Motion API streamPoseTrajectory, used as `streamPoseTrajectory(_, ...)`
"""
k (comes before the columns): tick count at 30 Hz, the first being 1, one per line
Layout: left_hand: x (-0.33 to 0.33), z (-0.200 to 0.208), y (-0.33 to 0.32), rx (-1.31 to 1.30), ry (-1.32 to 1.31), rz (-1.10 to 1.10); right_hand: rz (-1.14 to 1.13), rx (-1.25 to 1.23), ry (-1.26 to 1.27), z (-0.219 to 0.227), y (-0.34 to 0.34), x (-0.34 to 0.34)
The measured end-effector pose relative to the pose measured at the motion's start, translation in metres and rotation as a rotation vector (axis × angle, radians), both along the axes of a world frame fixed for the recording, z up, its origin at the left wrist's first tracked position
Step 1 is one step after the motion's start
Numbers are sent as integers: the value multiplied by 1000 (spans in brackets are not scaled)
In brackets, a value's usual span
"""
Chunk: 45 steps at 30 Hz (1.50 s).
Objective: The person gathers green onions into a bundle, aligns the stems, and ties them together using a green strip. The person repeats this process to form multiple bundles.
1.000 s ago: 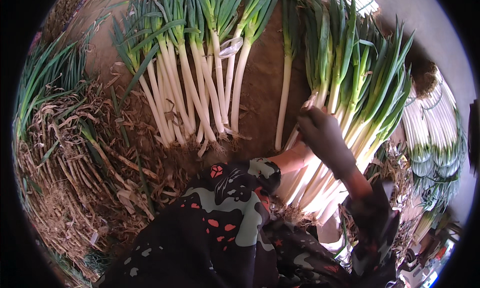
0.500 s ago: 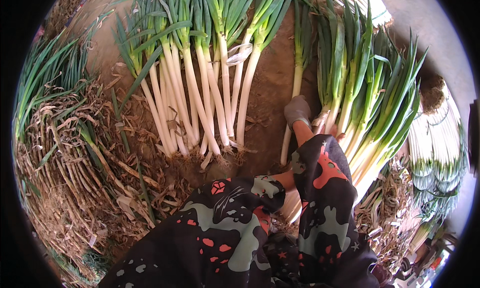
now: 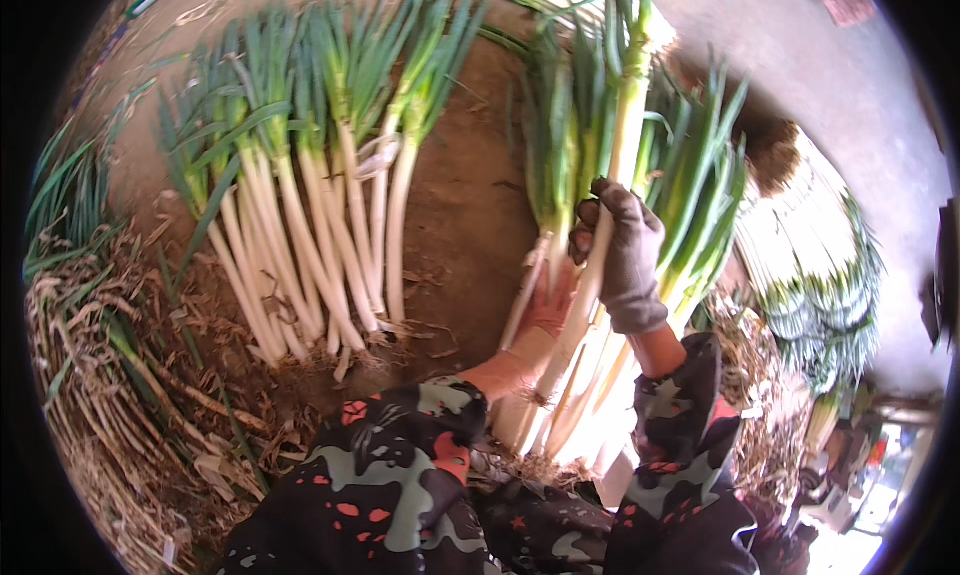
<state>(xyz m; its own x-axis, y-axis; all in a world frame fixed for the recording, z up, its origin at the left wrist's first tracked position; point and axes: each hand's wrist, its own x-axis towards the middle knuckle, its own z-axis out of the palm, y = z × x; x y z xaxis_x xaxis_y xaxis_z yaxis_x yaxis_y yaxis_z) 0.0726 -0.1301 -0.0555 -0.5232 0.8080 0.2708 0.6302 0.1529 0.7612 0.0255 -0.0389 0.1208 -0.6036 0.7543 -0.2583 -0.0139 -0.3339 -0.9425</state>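
Observation:
My right hand [image 3: 630, 260], in a grey-brown glove, is closed around the white stalk of a long leek [image 3: 627, 125]. That leek is raised at a slant over a pile of leeks [image 3: 690, 225], its root end low and its green leaves pointing away from me. My bare left hand [image 3: 548, 310] lies against the white stalks at the pile's left side, fingers stretched along them and partly hidden. The pile's roots point toward me, close to my legs.
Left of the pile, another row of leeks [image 3: 300, 235] lies on the brown ground. Unpeeled leeks with dry husks [image 3: 100, 395] are heaped at far left. Bundled leeks [image 3: 800, 245] lie at the right, and dry husk scraps [image 3: 755, 375] lie nearer me.
My right hand has lifted the leek off the ground and carried it right, over the pile. My left hand, mostly hidden before, now shows against the stalks. The view has shifted right.

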Motion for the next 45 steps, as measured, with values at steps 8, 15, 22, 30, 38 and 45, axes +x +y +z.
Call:
streamPoseTrajectory(8,-7,4,-3,-79,-51,-61,-123,-296,-485,-28,7,129)
streamPoseTrajectory(15,-12,12,-4,-126,-55,-97,123,81,-706,-51,10,149)
streamPoseTrajectory(22,-14,12,-5,-86,-90,-115,213,198,-763,-26,-8,152)
streamPoseTrajectory(30,-13,9,-5,-14,-118,-74,253,201,-659,-53,-28,143)
streamPoseTrajectory(38,-16,10,-5,-19,-210,-85,190,226,-728,-57,-34,142)
streamPoseTrajectory(45,-18,6,-2,-42,-169,-86,568,194,-965,-42,-65,165)
